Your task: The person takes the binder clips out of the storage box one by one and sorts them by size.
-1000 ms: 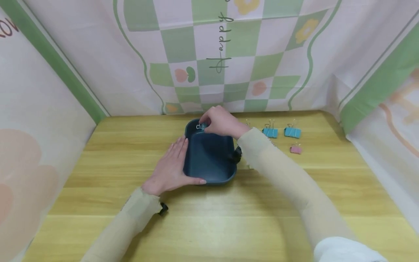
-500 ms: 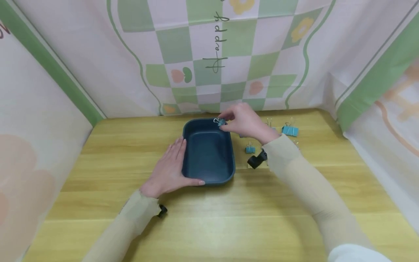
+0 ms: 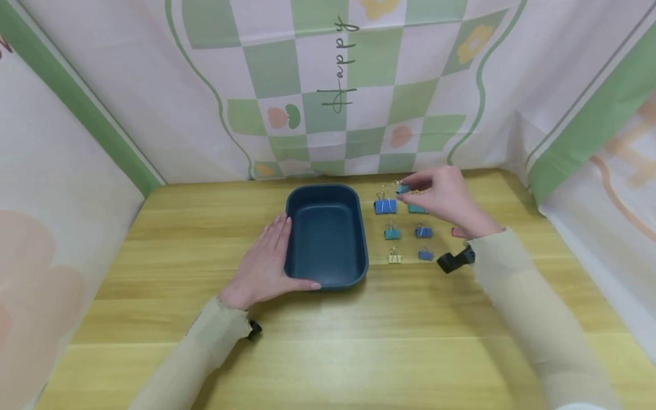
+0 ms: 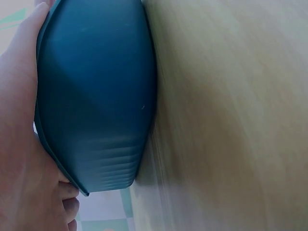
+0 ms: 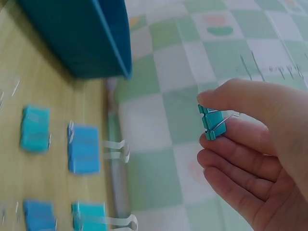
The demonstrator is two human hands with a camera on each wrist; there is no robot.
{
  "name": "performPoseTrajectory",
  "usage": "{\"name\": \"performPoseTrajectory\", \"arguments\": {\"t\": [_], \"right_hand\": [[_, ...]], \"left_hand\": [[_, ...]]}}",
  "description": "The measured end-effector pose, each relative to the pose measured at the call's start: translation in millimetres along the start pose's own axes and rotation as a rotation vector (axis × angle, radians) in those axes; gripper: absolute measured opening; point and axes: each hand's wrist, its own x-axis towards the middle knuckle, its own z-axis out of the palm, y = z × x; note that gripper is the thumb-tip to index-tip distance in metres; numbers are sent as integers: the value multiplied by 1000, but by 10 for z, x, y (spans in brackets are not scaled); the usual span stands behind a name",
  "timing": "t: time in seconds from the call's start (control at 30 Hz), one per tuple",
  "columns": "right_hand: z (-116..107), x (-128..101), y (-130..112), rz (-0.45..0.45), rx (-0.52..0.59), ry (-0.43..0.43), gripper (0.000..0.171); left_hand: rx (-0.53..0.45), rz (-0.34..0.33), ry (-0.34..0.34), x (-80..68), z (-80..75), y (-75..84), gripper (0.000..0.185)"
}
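Observation:
A small teal binder clip (image 5: 212, 123) is pinched between the thumb and forefinger of my right hand (image 3: 446, 196), its wire handle showing in the right wrist view. That hand hovers over the back right of the table, above the rows of clips. My left hand (image 3: 258, 265) rests against the dark blue bin (image 3: 363, 236), fingers straight along its left rim and thumb along the front rim. Closest to the held clip stand a large blue binder clip (image 3: 385, 206) and a large teal binder clip (image 3: 417, 209), the latter partly covered by the right hand.
Nearer rows hold a teal clip (image 3: 392, 234), a blue clip (image 3: 423, 232), a pink clip (image 3: 458, 232) partly behind the wrist, a yellow clip (image 3: 394, 259) and a small blue clip (image 3: 425, 255). A checkered cloth (image 3: 328, 114) hangs behind the wooden table (image 3: 359, 353).
My right hand has carried the teal binder clip from over the bin's back end rightward to above the other clips, uncovering those beside the bin. My left hand and the bin stay put.

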Motion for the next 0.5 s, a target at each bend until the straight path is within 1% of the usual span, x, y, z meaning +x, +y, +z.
{"name": "performPoseTrajectory", "arguments": {"t": [0.17,0.3,0.5], "right_hand": [[-153,-190,182,35,-8,37,30],[-239,-334,337,80,-3,31,37],[-315,-543,562,135,-35,15,39]], "left_hand": [[-4,-2,-5,-2,-6,4,144],[-7,5,-3,-8,-12,9,143],[-8,6,1,-7,-9,13,143]]}}
